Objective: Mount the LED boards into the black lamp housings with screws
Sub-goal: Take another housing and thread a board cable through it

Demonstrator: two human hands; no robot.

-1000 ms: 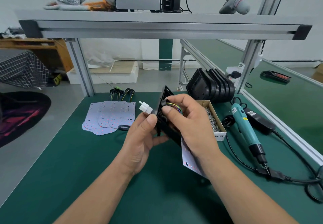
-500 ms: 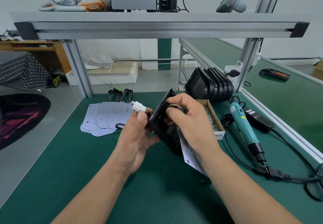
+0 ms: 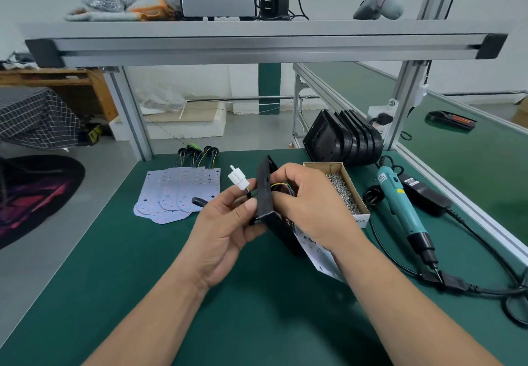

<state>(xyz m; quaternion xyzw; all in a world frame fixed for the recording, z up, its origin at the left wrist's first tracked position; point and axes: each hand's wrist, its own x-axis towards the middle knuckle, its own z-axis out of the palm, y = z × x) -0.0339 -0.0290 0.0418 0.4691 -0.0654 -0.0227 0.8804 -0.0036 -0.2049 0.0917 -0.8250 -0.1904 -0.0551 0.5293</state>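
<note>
Left hand [image 3: 225, 222] gripped the black plastic lamp housing [image 3: 265, 191] on edge above the green surface [image 3: 143, 280]. Right hand [image 3: 308, 208] curled round the coloured wires [image 3: 281, 187] inside it. Best bet was easing the white plastic connector [image 3: 238, 180], at the housing's 10 o'clock, through gently so the white LED board [image 3: 317, 254] could seat flat.

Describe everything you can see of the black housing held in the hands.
The black housing looks like matt plastic, a shallow rectangular shell seen nearly edge-on, tilted upright above the green mat. The left hand pinches its lower edge; the right hand curls round its right side. Coloured wires lead from it to a white connector.
</note>
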